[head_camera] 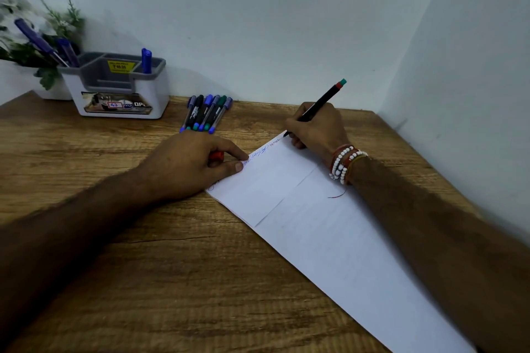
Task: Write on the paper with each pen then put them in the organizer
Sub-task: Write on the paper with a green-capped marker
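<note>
Wood-grain counter (pixel 160 266) sat in a pale-walled corner. Right hand (pixel 317 126) had its grip clenched on a black pen (pixel 318 104), tip on the paper (pixel 315 223); left hand (pixel 190 163) pinned the sheet, curled over a red cap (pixel 216 155).

Right hand (pixel 317 126): black pen (pixel 315 107) is gripped, tip on the paper (pixel 301 209).
Left hand (pixel 189 163): paper edge is pinned, red cap (pixel 216 155) is held.
Organizer (pixel 117 86): blue pens are held.
Table (pixel 172 266): spare pens (pixel 206 113) are laid together.

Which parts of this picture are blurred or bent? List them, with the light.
Head view: soft, even light, faint shadows behind the organizer; the plant at the left edge is smeared; wide-angle bending curves the table edge; the right hand and its pen are fairly sharp, forearms softer.
</note>
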